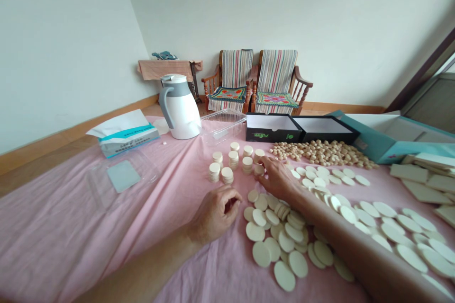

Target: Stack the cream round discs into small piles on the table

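Note:
Small round wooden discs stand in several short stacks [226, 175] on the pink cloth. My right hand [279, 177] reaches to the nearest right-hand stack, its fingers and thumb closed around a pale disc stack [259, 170]. My left hand [215, 213] rests in front of the stacks, fingers curled in and thumb against them, with nothing visible in it. Between and under my forearms lies a loose heap of larger-looking flat discs [283, 241]. More discs [394, 227] spread to the right, partly hidden by my right arm.
Behind lie a pile of wooden beads [323, 153], black open boxes [273, 133], a teal box [401, 144] and clear plastic trays [223, 123]. Square wooden pieces [423, 184] are at right. A white jug [183, 113] and tissue pack [128, 137] stand at left.

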`<state>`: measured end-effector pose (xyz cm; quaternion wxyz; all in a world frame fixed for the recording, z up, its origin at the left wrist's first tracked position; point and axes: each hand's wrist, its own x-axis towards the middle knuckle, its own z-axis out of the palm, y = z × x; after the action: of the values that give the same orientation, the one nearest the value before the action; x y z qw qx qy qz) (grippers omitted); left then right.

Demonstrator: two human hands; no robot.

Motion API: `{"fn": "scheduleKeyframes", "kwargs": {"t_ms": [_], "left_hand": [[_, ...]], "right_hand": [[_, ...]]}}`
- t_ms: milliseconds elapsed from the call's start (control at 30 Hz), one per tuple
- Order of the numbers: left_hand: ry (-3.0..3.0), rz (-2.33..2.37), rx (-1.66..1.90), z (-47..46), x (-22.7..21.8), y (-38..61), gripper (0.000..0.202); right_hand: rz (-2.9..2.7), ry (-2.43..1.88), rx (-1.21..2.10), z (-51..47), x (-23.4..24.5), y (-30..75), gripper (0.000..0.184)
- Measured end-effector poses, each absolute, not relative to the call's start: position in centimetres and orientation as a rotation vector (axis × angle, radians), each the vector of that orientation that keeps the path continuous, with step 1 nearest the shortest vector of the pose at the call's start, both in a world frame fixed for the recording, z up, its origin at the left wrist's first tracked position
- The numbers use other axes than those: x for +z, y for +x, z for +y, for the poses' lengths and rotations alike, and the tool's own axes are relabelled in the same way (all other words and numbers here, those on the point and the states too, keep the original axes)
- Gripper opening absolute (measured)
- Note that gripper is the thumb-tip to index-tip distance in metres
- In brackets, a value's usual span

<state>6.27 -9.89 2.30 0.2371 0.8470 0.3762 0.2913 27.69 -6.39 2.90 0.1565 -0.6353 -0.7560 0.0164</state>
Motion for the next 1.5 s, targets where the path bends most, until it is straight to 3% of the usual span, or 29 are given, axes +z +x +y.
{"fn": "scheduleKeyframes", "kwargs": {"t_ms": [233,500,567,767,1000,1267,1500], "left_hand": [[2.331,1.027,0.798,-9.9,2.5,6.2,0.015],[2.310,1.008,0.803,-9.9,2.5,6.3,0.016],[2.313,1.013,0.807,-9.9,2.5,6.2,0.016],[2.330,1.018,0.816,-9.8,2.4,6.2,0.015],[2.322,1.011,0.809,-9.9,2.4,6.2,0.016],[2.321,1.009,0.819,-9.9,2.4,6.2,0.016],[2.321,1.018,0.829,-9.9,2.5,6.3,0.015]], "right_hand": [[-2.140,-1.791,0.060,-6.3,2.7,27.6,0.030],[-2.220,-1.811,0.170,-6.8,7.3,31.7,0.013],[-2.354,-1.781,0.223,-7.3,7.8,32.8,0.019],[-2.674,-1.655,0.168,-7.9,6.4,33.2,0.033],[-2.576,-1.704,0.205,-7.7,6.3,32.0,0.019],[-2.616,-1.526,0.354,-7.7,6.0,32.3,0.027],[-2.589,-1.527,0.231,-7.6,5.6,31.9,0.024]]}}
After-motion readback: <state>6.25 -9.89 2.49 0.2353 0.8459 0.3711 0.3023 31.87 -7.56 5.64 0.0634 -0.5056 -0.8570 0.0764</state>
